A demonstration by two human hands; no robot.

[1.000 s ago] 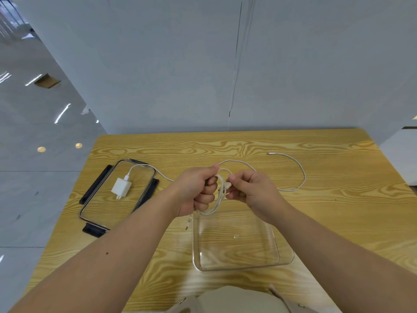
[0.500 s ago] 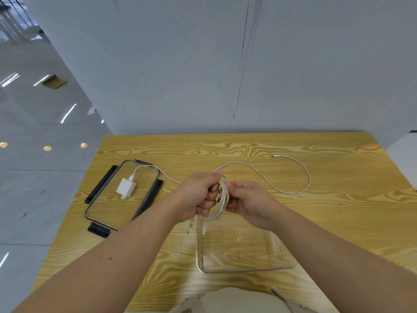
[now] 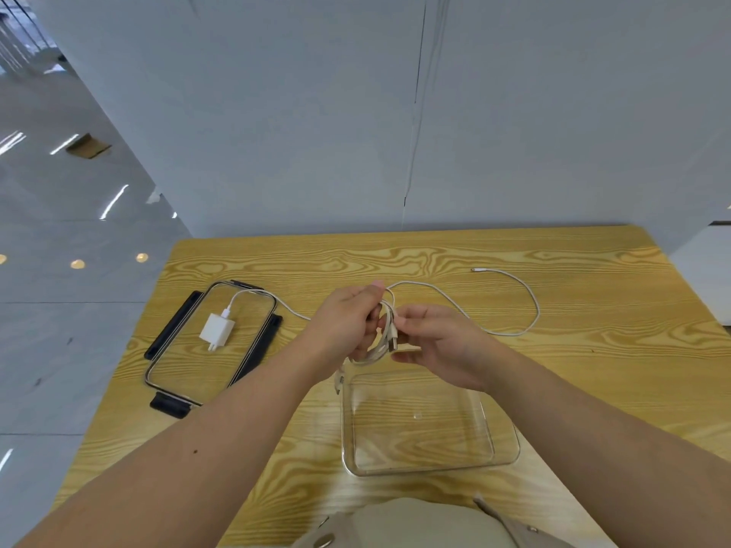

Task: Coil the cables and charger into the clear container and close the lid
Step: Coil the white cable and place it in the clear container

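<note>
My left hand [image 3: 348, 314] grips a coiled white cable [image 3: 381, 342] just above the far edge of the clear container [image 3: 508, 429]. My right hand [image 3: 439, 342] pinches the coil's plug end beside it. One plug dangles below my left hand at the container's left rim. A second white cable [image 3: 530, 298] lies loose on the table to the right, running under my hands to the white charger [image 3: 216, 330]. The charger rests on the clear lid [image 3: 174, 373] with black clips at the left.
The wooden table [image 3: 593, 369] ends at a white wall behind and a drop to a glossy floor on the left. My beige clothing [image 3: 415, 524] shows at the near edge.
The coil in my left hand has tightened. My right hand has shifted from wrapping the cable to pinching its plug end. The loose cable on the right has barely moved.
</note>
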